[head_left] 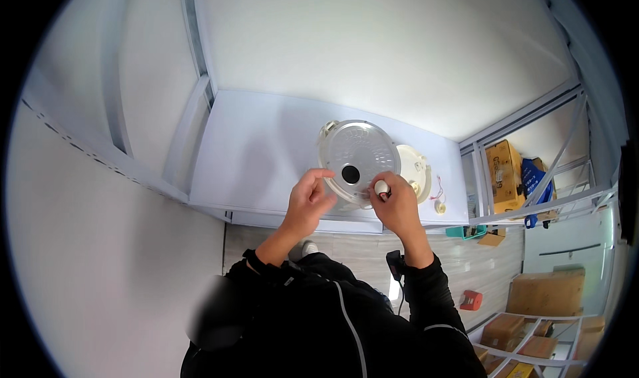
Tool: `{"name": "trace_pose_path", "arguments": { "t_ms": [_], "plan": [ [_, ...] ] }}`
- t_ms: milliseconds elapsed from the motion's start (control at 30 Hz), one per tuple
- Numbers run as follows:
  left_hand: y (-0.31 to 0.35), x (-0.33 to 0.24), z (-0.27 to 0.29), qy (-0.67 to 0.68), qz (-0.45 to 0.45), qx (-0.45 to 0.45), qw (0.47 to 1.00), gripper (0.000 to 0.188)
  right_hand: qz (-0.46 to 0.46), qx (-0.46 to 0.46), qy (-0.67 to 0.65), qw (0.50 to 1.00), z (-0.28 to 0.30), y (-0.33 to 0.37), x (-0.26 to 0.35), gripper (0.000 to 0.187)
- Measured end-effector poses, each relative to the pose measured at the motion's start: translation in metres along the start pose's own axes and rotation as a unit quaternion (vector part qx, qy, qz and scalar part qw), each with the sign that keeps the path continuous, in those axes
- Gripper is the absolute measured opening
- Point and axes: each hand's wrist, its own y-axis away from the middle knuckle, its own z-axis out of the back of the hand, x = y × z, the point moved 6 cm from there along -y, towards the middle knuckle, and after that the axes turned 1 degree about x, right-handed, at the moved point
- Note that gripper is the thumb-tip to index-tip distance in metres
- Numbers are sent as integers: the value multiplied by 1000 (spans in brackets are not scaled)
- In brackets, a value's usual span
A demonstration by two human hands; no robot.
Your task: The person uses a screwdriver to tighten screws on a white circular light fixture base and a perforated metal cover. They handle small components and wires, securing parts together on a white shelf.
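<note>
A round appliance part (370,142) with a shiny silver metal face and a white rim sits on the white shelf. It looks like a rice cooker's shell, with a dark round hole off its middle. My left hand (309,201) is at its near left rim, fingers apart and partly bent, holding nothing I can see. Over the near right rim, my right hand (397,203) is closed round a small white rounded piece (381,187). The rest of that piece is hidden by the fingers. Right of the metal part lies a cream-coloured round plastic cover (414,164), partly behind it.
A small cream ring-shaped part (440,207) with thin red wires lies near the shelf's right end. The white shelf (233,145) backs onto a wall. Right of it are metal frames with a cardboard box (504,176). A red stool (471,300) stands on the floor.
</note>
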Motion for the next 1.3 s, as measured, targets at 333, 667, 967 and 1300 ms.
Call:
{"name": "trace_pose_path", "arguments": {
  "t_ms": [333,667,967,1300],
  "plan": [
    [7,-61,-35,-118,-109,125,979,76,161,-123,-147,968,24,30,56,30],
    [13,-41,-60,-75,-20,174,982,81,155,-112,-178,965,13,50,58,31],
    [16,-36,-76,-38,5,237,971,99,169,-143,-128,967,10,60,49,34],
    [14,-38,-75,-132,-8,250,959,102,105,-129,-86,982,4,57,50,28]
  ]
}}
